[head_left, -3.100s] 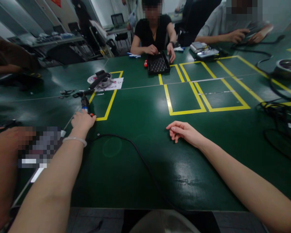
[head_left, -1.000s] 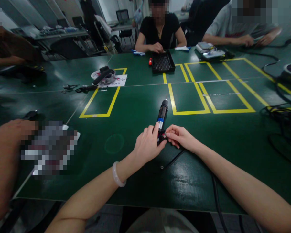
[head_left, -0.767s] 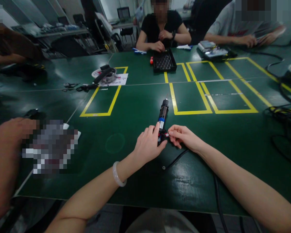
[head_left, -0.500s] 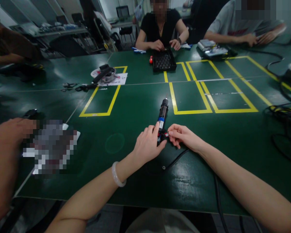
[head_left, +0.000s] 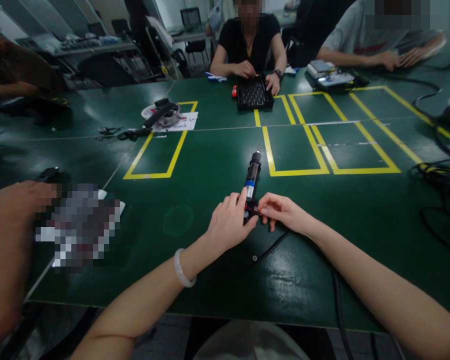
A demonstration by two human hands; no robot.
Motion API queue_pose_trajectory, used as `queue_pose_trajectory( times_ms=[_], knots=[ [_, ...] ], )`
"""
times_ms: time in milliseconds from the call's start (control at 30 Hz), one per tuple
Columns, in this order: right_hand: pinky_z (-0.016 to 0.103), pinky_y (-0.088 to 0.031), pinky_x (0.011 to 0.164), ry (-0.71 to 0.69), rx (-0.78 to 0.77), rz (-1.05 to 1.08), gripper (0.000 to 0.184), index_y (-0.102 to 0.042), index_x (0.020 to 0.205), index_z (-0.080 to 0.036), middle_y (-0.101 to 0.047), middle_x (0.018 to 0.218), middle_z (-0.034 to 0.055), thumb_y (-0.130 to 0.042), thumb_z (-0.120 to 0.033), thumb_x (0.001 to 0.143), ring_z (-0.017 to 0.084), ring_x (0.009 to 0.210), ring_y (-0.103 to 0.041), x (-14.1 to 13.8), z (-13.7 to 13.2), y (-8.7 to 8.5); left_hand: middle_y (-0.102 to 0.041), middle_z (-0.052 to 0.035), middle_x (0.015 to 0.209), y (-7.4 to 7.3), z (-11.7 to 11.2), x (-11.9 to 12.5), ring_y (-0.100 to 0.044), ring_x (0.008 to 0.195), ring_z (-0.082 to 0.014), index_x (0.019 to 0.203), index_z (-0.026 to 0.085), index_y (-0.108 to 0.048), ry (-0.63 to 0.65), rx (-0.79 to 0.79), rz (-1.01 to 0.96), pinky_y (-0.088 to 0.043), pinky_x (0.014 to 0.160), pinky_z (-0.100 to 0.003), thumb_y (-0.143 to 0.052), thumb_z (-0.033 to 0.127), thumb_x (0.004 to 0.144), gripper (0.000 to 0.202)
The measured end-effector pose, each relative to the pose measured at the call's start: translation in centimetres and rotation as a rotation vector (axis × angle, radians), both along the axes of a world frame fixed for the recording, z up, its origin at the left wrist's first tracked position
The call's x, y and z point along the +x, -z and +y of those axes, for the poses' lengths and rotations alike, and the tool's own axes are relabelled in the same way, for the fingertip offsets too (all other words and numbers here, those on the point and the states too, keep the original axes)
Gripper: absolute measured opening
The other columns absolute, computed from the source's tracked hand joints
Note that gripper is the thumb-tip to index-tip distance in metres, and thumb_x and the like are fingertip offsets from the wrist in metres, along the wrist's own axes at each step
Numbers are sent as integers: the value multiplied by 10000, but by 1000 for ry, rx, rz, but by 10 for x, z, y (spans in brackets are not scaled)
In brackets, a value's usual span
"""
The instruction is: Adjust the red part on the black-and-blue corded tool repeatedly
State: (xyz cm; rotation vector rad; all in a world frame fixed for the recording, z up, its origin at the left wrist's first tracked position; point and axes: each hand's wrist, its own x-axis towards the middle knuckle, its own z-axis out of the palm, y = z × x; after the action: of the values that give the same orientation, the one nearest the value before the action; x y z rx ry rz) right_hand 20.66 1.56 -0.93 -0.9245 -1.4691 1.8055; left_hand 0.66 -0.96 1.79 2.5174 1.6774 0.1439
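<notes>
On the green table (head_left: 217, 280) lies an electric screwdriver (head_left: 252, 172), its thin bit pointing away from me. It has a black nose, a blue band and a silver barrel, and its lower end shows bare inner parts with some red. My left hand (head_left: 228, 220) grips that lower end from the left, fingers over it and thumb at its near side. Close at the right side, my right hand (head_left: 279, 210) pinches a small piece beside the exposed parts; its kind is hidden by the fingertips. A black cable (head_left: 272, 247) with a pale round end lies below my right hand.
Yellow tape outlines (head_left: 300, 173) mark the table. Opposite, a person works over a black tray (head_left: 255, 106) beside a red object (head_left: 234, 91). A co-worker's hand (head_left: 17, 202) is at the left. Tangled cables (head_left: 440, 175) lie at right, a reel (head_left: 165, 117) at far left.
My right fingertips have shifted slightly and now cover the small light piece seen between them before. My left hand keeps its hold. The person opposite has moved a hand onto the tray's side.
</notes>
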Motion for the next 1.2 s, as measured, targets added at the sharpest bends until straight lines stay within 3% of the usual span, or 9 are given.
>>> queue_pose_trajectory(
  times_ms=[133, 300, 533, 867, 1200],
  knots=[
    [176, -487, 419, -3, 91, -66, 279, -552, 908, -170, -579, 646, -44, -673, -419, 876, 61, 466, -541, -2, -1, 2, -533, -128, 1204, 0, 0, 0, -548, 1083, -261, 1506, 150, -290, 1, -4, -3, -471, 869, -362, -496, 496, 926, 706],
    [178, -484, 406, 33, 90, -29, 332, -514, 972, -186, -566, 702, -42, -719, -406, 833, 91, 552, -578, -4, -2, 4, -529, -123, 1207, 3, 0, -1, -541, 1090, -266, 1507, 151, -286, 1, 9, -4, -469, 880, -375, -479, 507, 933, 702],
    [187, -456, 395, 67, 133, -172, 317, -566, 872, -160, -562, 606, -48, -746, -410, 797, 72, 461, -516, -3, -1, 4, -528, -121, 1206, 2, -1, 1, -542, 1078, -259, 1502, 162, -296, -1, 5, -12, -462, 867, -359, -455, 548, 943, 698],
    [221, -548, 474, 88, 39, -97, 326, -607, 863, -142, -657, 657, 11, -779, -400, 762, 119, 580, -636, -1, 1, 8, -530, -107, 1170, 1, 0, 4, -544, 1042, -246, 1491, 194, -327, -30, 21, -10, -462, 842, -340, -437, 586, 945, 682],
    [199, -518, 427, 122, 41, -69, 331, -599, 992, -160, -625, 754, 1, -766, -337, 767, 111, 597, -614, 4, 2, 3, -523, -105, 1153, -2, 2, 9, -536, 1048, -253, 1478, 176, -342, -43, 32, 10, -479, 847, -357, -512, 482, 916, 662]
  ],
)
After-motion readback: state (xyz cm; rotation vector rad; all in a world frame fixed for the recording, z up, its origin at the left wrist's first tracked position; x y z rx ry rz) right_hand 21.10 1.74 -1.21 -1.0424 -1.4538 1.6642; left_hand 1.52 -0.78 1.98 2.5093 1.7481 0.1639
